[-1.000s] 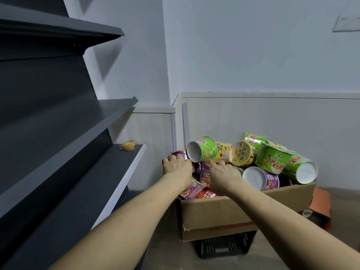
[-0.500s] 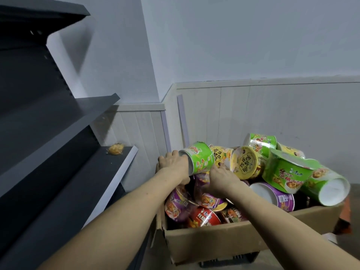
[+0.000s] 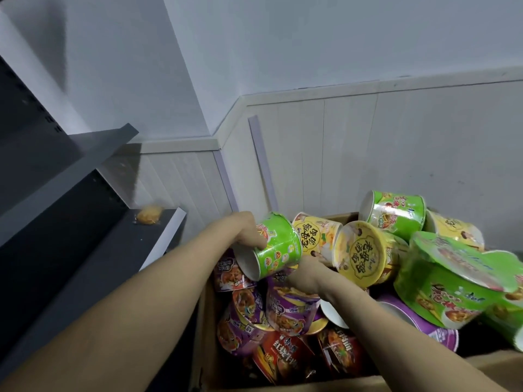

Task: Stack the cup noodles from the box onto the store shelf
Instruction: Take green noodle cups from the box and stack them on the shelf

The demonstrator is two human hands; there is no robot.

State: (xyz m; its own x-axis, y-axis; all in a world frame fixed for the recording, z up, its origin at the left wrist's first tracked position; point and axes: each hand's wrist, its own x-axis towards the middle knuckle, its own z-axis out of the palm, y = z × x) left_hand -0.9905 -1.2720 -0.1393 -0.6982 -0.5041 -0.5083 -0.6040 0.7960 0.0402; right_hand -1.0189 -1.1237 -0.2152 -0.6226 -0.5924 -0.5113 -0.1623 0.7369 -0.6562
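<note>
The left hand point(image 3: 248, 235) gripped a tipped green paper noodle cup point(image 3: 278, 247); the right hand point(image 3: 307, 275) reached beneath, its grasp hidden. Lifting could topple the heaped yellow cups point(image 3: 360, 254) beside it.

The box point(image 3: 206, 321) holds heaped noodle cups point(image 3: 362, 253); the shelf point(image 3: 99, 264) carries an orange lump point(image 3: 149, 218).

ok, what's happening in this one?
A person is reaching both bare hands into a brown cardboard box heaped with cup noodles. The left hand grips a green paper cup noodle lying on its side atop the pile. The right hand is lower, at the purple cup noodles; its fingers are hidden, so a grip cannot be confirmed. The dark grey metal store shelf on the left holds a small yellow-orange lump; no cup is on it in view.
</note>
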